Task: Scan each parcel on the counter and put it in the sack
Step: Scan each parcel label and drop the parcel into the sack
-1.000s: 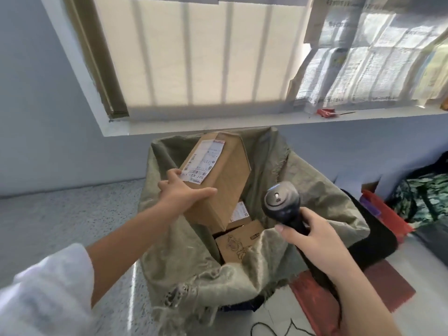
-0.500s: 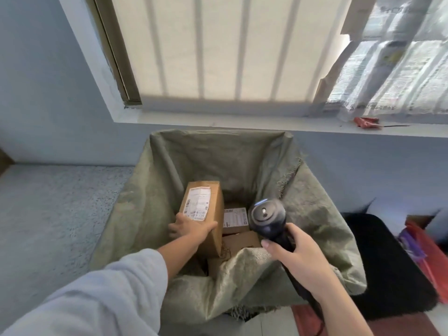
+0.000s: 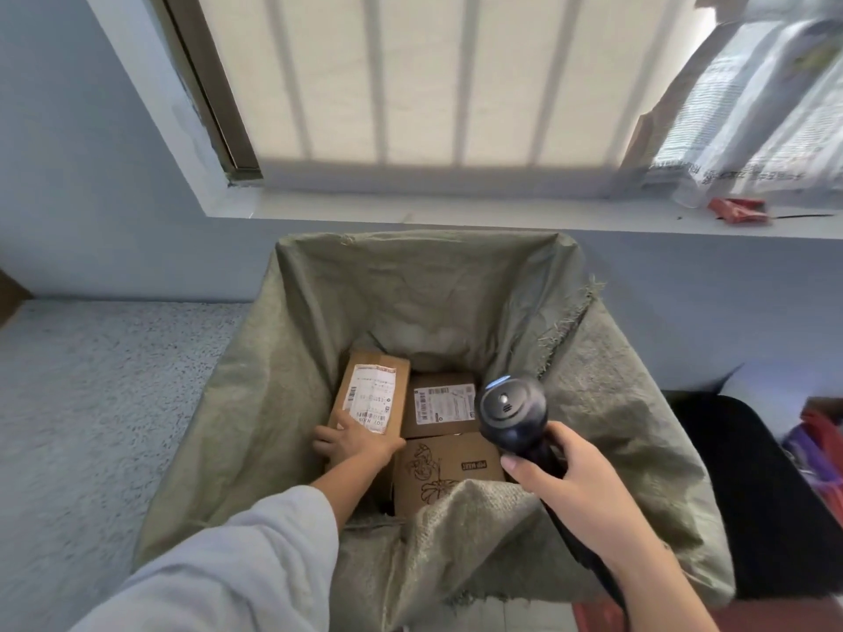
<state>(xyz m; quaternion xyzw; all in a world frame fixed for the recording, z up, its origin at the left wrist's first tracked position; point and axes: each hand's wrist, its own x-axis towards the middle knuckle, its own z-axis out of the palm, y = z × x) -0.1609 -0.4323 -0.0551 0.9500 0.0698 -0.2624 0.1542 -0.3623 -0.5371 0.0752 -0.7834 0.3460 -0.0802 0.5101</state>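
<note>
In the sack (image 3: 273, 403), left hand (image 3: 358, 443) grips the parcel (image 3: 372, 392) — lying lengthwise toward the window (image 3: 410, 84) — right hand (image 3: 581, 492) grips scanner (image 3: 511, 412).

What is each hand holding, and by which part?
The left hand grips the labelled parcel by its near end, inside the sack. The right hand grips the scanner by its handle, below the head.

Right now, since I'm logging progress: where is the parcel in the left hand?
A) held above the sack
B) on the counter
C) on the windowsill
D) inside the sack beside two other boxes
D: the left hand grips the labelled parcel low inside the sack, beside a smaller labelled box and a printed box.
</note>
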